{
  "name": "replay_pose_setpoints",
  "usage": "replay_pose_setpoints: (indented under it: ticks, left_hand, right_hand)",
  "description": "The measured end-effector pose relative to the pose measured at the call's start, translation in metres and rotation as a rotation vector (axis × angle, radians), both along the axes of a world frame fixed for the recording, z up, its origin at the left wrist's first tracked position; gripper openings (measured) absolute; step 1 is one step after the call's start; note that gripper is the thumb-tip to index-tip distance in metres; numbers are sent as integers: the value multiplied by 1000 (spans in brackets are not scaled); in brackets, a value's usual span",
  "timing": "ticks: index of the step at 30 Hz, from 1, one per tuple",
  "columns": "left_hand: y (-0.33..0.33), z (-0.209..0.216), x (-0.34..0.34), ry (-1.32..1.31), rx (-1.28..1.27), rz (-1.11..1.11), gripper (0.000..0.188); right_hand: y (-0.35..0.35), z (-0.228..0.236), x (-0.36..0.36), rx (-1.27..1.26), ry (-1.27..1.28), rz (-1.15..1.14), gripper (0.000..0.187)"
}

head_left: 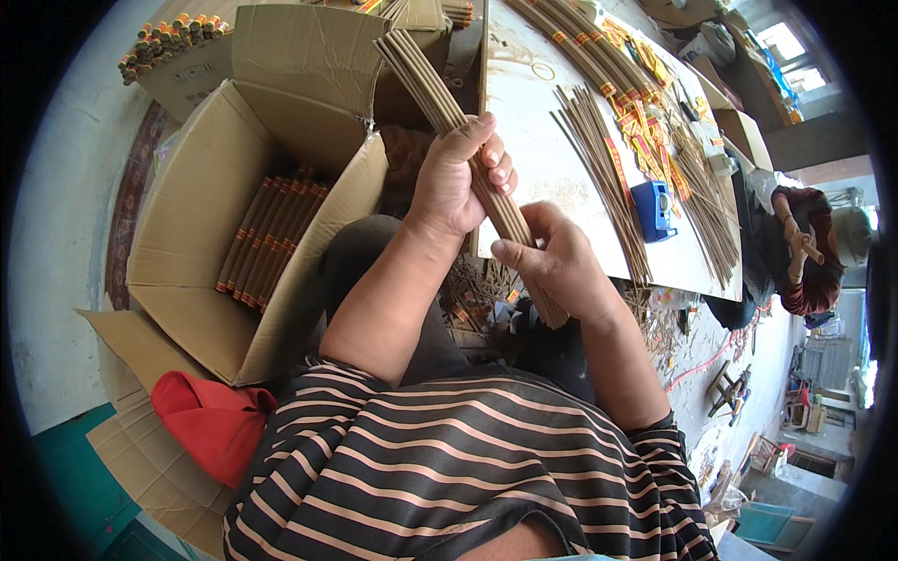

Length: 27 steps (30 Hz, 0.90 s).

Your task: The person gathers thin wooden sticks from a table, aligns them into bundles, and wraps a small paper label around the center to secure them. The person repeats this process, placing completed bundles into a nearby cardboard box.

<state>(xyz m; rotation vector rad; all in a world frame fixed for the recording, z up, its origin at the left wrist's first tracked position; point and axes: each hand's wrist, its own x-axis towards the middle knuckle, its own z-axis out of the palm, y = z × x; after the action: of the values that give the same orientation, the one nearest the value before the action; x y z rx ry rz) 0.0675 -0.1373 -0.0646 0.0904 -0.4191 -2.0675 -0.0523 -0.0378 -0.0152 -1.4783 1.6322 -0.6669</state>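
Note:
A bundle of thin brown incense sticks (423, 82) slants across the space above my lap, its top end toward the far left. My left hand (458, 178) is wrapped round the upper middle of it, thumb laid along the sticks. Lower down, my right hand (566, 262) closes on the same bundle, with its thumb over the front and its other fingers partly hidden behind. The sticks' lower ends show just below that hand. No band shows on the visible parts of this bundle.
An open cardboard box (192, 257) at my left holds several banded bundles (271, 238). On the white table (524, 122) at the right lie loose sticks (599, 178), red-and-yellow labels (645, 140) and a blue tape dispenser (653, 213). Another person (809, 243) works at the far right.

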Motion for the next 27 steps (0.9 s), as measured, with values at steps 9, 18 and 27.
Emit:
replay_pose_setpoints:
  ticks: [9,18,27]
  left_hand:
    - [0,2,-5,-78,77,115,16]
    - [2,-1,-6,-175,148,175,18]
    - [-2,-3,-2,52,-1,-20,21]
  right_hand:
    - [5,-18,10,12,267,-22,23]
    - [4,-28,8,-25,376,-1,25]
    - [3,-6,0,409,-500,-18,20]
